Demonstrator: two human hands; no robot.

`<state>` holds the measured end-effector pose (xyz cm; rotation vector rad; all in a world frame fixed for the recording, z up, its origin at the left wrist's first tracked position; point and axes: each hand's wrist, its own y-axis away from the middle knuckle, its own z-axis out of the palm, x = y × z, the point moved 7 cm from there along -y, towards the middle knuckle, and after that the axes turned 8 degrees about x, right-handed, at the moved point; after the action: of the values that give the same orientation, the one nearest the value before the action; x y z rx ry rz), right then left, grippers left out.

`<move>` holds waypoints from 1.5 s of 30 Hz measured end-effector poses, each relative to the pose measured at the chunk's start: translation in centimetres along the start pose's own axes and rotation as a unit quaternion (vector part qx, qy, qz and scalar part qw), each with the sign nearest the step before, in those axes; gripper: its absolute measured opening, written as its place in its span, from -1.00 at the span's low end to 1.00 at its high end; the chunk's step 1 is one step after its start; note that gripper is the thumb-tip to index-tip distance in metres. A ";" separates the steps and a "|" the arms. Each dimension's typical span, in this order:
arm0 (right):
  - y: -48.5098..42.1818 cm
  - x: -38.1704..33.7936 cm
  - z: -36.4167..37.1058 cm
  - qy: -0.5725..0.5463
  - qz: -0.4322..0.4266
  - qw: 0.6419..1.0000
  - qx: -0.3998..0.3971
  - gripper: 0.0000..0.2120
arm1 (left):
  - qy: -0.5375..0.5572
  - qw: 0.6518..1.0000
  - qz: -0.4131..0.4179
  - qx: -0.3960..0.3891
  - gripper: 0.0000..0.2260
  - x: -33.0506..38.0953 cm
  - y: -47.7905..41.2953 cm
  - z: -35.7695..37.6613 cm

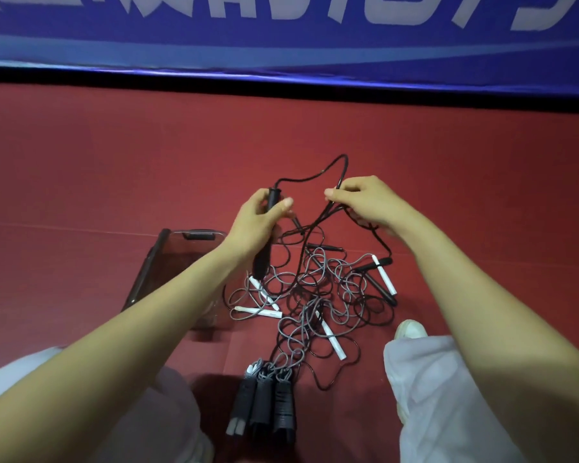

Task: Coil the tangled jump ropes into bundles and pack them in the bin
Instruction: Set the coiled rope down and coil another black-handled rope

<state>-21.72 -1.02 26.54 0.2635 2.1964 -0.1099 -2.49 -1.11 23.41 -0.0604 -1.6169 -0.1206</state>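
Head view. The left grip (pixel 258 222) is closed round a black handle (pixel 274 197), fingers curled behind it, thumb laid across the front. The handle stands nearly upright, and its lower end pokes out under the palm.

From the handle's top a black cord (pixel 301 179) arcs up and over to the right grip (pixel 365 202). That grip pinches the cord between thumb and forefinger, with the other fingers loosely curled. The two grips hang above the floor, near each other but apart.

Below both grips, nearer us, the tangle of jump ropes (pixel 315 289) lies on the red floor (pixel 114 178). We note grey and black cords looped through one another, with white handles (pixel 330 335) scattered among them. Strands run down from the right grip into the heap.

Nearer us again, three black handles (pixel 264 402) lie side by side, touching.

The bin (pixel 147 265), dark clear plastic, sits left of and below the left grip. The left forearm partly hides it, so we cannot tell its contents.

A blue banner (pixel 281 45) runs beyond the grips.
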 end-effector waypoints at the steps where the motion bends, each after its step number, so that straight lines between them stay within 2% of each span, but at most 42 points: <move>1: 0.2 -0.1 0.5 -0.023 0.011 0.999 -0.022 -0.66 | -0.048 0.998 0.030 -0.025 -0.78 0.4 0.2 0.5; 4: 1.6 -1.1 2.6 -0.080 0.037 0.989 -0.122 -0.77 | -0.127 0.984 0.077 -0.098 -0.57 0.8 1.1 2.5; 8: 2.5 -1.4 4.3 -0.117 0.067 0.975 -0.177 -0.78 | -0.200 0.973 0.081 -0.085 -0.55 0.2 0.9 2.7; 11: 2.6 -1.1 4.8 -0.162 0.094 0.963 -0.191 -0.72 | -0.220 0.970 0.073 -0.072 -0.67 0.1 0.6 1.9; 14: 2.6 -1.0 5.0 -0.180 0.100 0.954 -0.215 -0.67 | -0.211 0.968 0.089 -0.100 -0.78 0.5 1.3 2.3; 17: 3.1 -1.2 5.1 -0.196 0.084 0.948 -0.236 -0.68 | -0.210 0.971 0.103 -0.045 -0.95 0.9 1.1 1.6; 19: 2.9 -1.4 4.5 -0.136 0.029 0.970 -0.198 -0.73 | -0.183 0.979 0.093 0.006 -0.89 1.2 0.6 0.7; 21: 2.4 -1.5 3.7 -0.035 -0.052 0.991 -0.117 -0.68 | -0.138 0.987 0.070 0.031 -0.84 1.3 0.2 0.0; 23: 1.9 -1.9 2.7 0.050 -0.114 0.992 -0.008 -0.78 | -0.101 0.993 0.047 0.047 -0.85 1.4 0.0 -0.7; 24: 1.9 -1.8 2.6 0.064 -0.116 0.991 0.018 -0.85 | -0.088 0.994 0.039 0.050 -0.86 1.3 -0.1 -0.9; 25: 1.9 -1.6 2.9 0.053 -0.101 0.993 0.009 -0.87 | -0.078 0.995 0.033 0.053 -0.89 1.2 -0.3 -1.1; 27: 2.2 -1.0 4.4 0.048 -0.064 0.995 -0.063 -0.81 | -0.064 0.995 0.023 0.067 -0.92 1.2 -0.5 -1.8; 30: 2.6 0.2 5.1 0.141 -0.035 0.978 -0.147 -0.73 | -0.057 0.991 0.009 0.117 -0.91 1.1 -1.1 -3.9; 32: 2.1 0.7 3.8 0.202 -0.047 0.968 -0.144 -0.73 | -0.071 0.987 -0.002 0.145 -0.96 1.1 -1.9 -5.7; 33: 1.6 0.6 2.6 0.222 -0.065 0.967 -0.110 -0.74 | -0.108 0.983 -0.013 0.147 -0.88 1.1 -2.2 -6.4; 35: 0.9 0.2 0.0 0.213 -0.114 0.970 -0.012 -0.77 | -0.263 0.955 -0.070 0.118 -0.47 0.2 -2.3 -6.9; 36: 0.9 0.0 -0.7 0.188 -0.133 0.973 0.014 -0.79 | -0.330 0.933 -0.100 0.107 -0.28 -0.2 -1.9 -6.7; 37: 1.1 -0.2 -0.8 0.167 -0.145 0.975 0.013 -0.80 | -0.355 0.924 -0.104 0.095 -0.21 -0.2 -1.5 -6.0; 38: 1.4 -0.3 -0.4 0.159 -0.154 0.975 -0.004 -0.82 | -0.335 0.935 -0.085 0.076 -0.26 -0.1 -1.3 -4.9; 41: 2.6 -1.7 1.3 0.137 -0.176 0.973 -0.054 -0.85 | -0.229 0.973 -0.011 -0.026 -0.62 0.8 -0.4 -0.9; 43: 2.8 -2.8 1.5 0.086 -0.179 0.979 -0.044 -0.78 | -0.215 0.973 0.027 -0.074 -0.72 1.5 0.4 1.0; 45: 2.8 -3.4 1.6 0.022 -0.166 0.985 -0.047 -0.74 | -0.170 0.981 0.048 -0.078 -0.78 2.3 1.0 1.7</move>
<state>-17.91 0.88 28.38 -0.1578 2.2663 -0.1848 -4.16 0.01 25.64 -0.2929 -1.9393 -0.1705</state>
